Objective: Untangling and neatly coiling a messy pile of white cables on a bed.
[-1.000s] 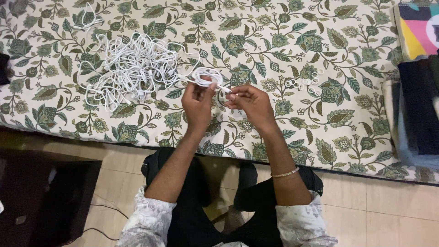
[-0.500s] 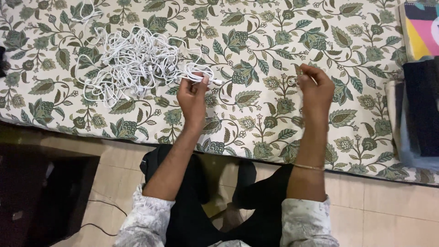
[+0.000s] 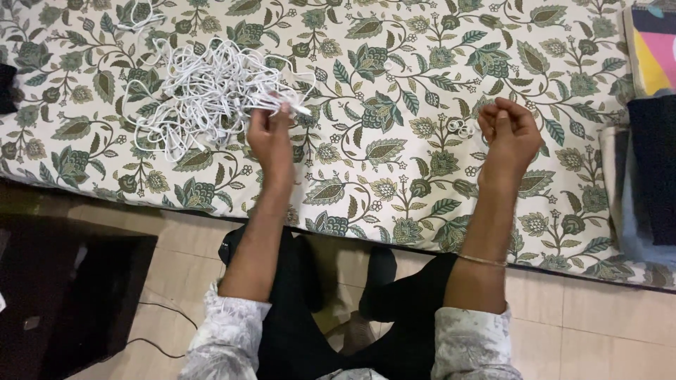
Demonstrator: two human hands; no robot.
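Note:
My left hand (image 3: 270, 132) grips a coiled loop of white cable (image 3: 290, 107) at the right edge of a tangled pile of white cables (image 3: 199, 91) on the floral mattress (image 3: 380, 63). My right hand (image 3: 509, 131) is curled over the mattress, to the right of several small white rings (image 3: 461, 127) lying on the fabric. The fingers are bent inward; whether a ring sits between them is not visible.
Folded dark cloth (image 3: 651, 169) and a colourful item (image 3: 651, 46) lie at the mattress's right end. A dark box (image 3: 67, 295) stands on the tiled floor at lower left, with a thin black wire (image 3: 151, 345) beside it. My knees are under the mattress edge.
My hands came apart. The right hand went right to the small rings, then pulled back slightly. The left hand carried the coiled cable left towards the pile.

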